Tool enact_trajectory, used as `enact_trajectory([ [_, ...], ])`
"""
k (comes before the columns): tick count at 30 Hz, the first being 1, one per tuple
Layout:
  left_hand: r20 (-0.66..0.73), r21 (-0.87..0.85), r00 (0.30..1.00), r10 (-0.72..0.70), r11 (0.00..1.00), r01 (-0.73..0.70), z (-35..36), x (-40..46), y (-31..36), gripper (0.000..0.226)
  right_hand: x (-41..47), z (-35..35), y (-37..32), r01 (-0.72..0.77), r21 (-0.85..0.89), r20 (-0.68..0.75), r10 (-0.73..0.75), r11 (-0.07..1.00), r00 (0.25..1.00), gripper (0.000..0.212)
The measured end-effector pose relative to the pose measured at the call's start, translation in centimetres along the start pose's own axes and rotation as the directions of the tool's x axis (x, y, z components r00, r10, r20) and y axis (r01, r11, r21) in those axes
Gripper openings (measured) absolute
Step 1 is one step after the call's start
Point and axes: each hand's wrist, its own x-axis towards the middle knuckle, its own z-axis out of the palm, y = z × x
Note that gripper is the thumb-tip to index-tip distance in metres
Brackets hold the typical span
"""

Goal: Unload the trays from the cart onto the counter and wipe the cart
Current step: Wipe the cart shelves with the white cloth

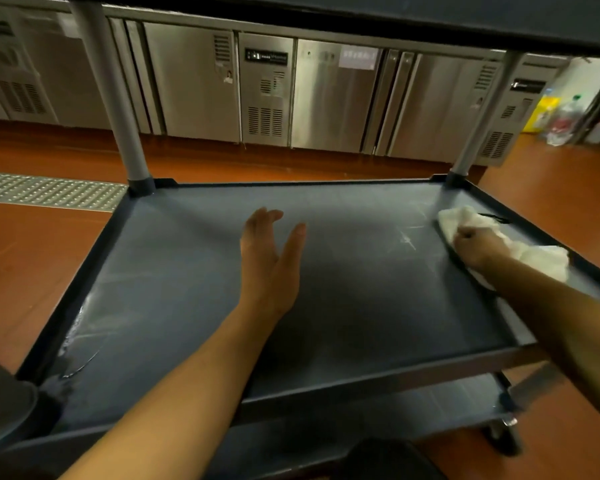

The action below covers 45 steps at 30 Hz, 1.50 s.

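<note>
Looking down at the middle shelf (174, 306) of a dark grey cart (378, 372), going left to right: the shelf's near left corner has some wet, whitish streaks (78, 336) on it. Over the middle of the shelf the left hand (269, 259) is flat and relaxed, fingers straight and thumb spread a bit, gripping nothing (can't tell if it's actually touching the surface or just above it). Further right there are a few light scratches (407, 240), and then at the shelf's right edge, toward the far right corner, the right hand (475, 245) has its fingers curled over a bunched-up white cloth (465, 220), pressing it against the shelf right by the raised rim. No trays on this shelf. Two grey posts (113, 98) rise from the far corners. Behind the cart there's a row of stainless steel cabinets (326, 95) on a reddish-brown floor (32, 271).
</note>
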Motion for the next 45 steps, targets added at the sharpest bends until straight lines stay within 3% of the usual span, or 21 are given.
enact_trajectory([
  [3,0.032,0.08,0.998,0.053,0.995,-0.055,0.1,0.9,-0.2,0.053,-5.8,4.0,-7.4,0.209,0.141,0.154,-0.23,0.968,0.961,0.038],
  [5,0.045,0.107,0.998,0.051,0.993,-0.055,-0.2,1.5,-0.5,0.045,-12.2,5.7,-11.2,0.46,0.161,0.31,-0.487,0.873,0.816,0.041],
  [7,0.071,0.083,0.997,0.032,0.996,-0.038,-0.8,2.0,-1.2,0.046,-17.6,6.7,-13.2,0.676,0.177,0.439,-0.672,0.716,0.596,0.044],
  [8,0.101,0.088,0.995,0.012,0.996,-0.021,-1.1,2.1,-1.5,0.049,-18.8,7.1,-13.3,0.697,0.218,0.495,-0.693,0.683,0.524,0.044],
  [9,0.138,0.113,0.99,-0.01,0.994,-0.005,-1.3,2.2,-1.8,0.051,-19.0,6.8,-12.9,0.682,0.25,0.498,-0.695,0.688,0.519,0.044],
  [12,0.238,0.209,0.971,-0.023,0.978,-0.028,-1.3,2.0,-2.6,0.057,-16.4,4.2,-10.2,0.702,0.159,0.423,-0.69,0.694,0.587,0.038],
  [14,0.297,0.269,0.955,-0.023,0.961,-0.061,-1.4,1.9,-3.0,0.074,-13.8,1.9,-7.6,0.694,0.037,0.371,-0.655,0.719,0.659,0.039],
  [17,0.294,0.272,0.956,0.001,0.958,-0.085,-2.0,1.9,-3.2,0.095,-9.1,-2.3,-0.4,0.451,-0.316,0.313,-0.357,0.835,0.88,0.054],
  [19,0.234,0.241,0.971,0.052,0.964,-0.11,-2.4,2.2,-3.1,0.09,-7.6,-5.4,4.3,0.21,-0.443,0.256,-0.101,0.871,0.961,0.068],
  [21,0.157,0.185,0.98,0.118,0.972,-0.147,-2.7,2.3,-2.5,0.078,-6.9,-6.3,6.6,0.018,-0.409,0.192,0.066,0.912,0.979,0.077],
  [24,0.023,0.06,0.987,0.159,0.985,-0.16,-2.8,2.5,-1.5,0.06,-6.0,-4.6,5.9,-0.05,-0.383,0.139,0.111,0.922,0.984,0.082],
  [26,0.008,0.034,0.98,0.197,0.98,-0.197,-2.6,2.4,-1.2,0.053,-5.8,-3.0,4.3,-0.016,-0.296,0.13,0.057,0.955,0.99,0.074],
  [30,0.027,-0.021,0.964,0.264,0.964,-0.264,-2.4,2.3,-1.2,0.054,-5.6,0.3,-2.0,0.187,-0.141,0.224,-0.153,0.972,0.962,0.058],
  [35,-0.006,-0.02,0.959,0.285,0.958,-0.285,-2.6,1.8,-0.6,0.057,-8.8,7.0,-14.6,0.414,0.065,0.319,-0.412,0.908,0.854,0.047],
  [39,-0.165,-0.105,0.917,0.362,0.918,-0.382,-4.4,1.7,0.5,0.038,-15.9,9.7,-22.7,0.574,0.214,0.454,-0.601,0.79,0.658,0.03],
  [43,-0.233,-0.153,0.917,0.325,0.918,-0.364,-7.4,2.4,-0.1,0.036,-20.8,9.4,-22.7,0.681,0.314,0.579,-0.702,0.661,0.414,0.032],
  [45,-0.149,-0.129,0.962,0.227,0.96,-0.247,-8.4,2.2,-0.4,0.03,-20.4,8.2,-20.6,0.631,0.368,0.631,-0.682,0.683,0.371,0.029],
])
